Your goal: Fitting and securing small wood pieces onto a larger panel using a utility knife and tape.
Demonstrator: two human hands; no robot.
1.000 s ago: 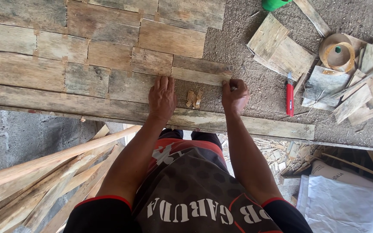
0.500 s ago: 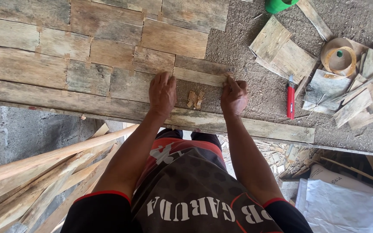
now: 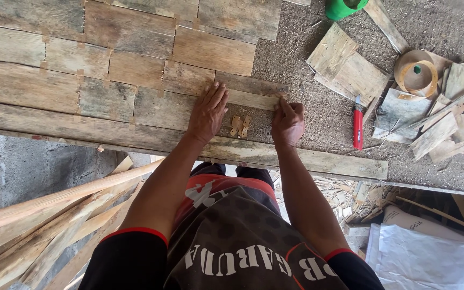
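Since half a second ago the left hand (image 3: 208,111) has spread flatter on the plank (image 3: 251,92), and the right hand (image 3: 288,122) now pinches its near right edge with curled fingers. The grey, weathered plank lies at the right end of the boards (image 3: 108,64) on the table (image 3: 307,70). A white sack (image 3: 430,258) sits lower right.

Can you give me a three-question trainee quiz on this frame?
1. True or false: the left hand lies flat on the planks.
2. What colour is the knife right of the right hand? A red, B blue, C yellow.
3. What lies between the two hands?

Key: 1 true. 2 A. 3 small wood chips, under the narrow strip that the right hand's fingertips touch.
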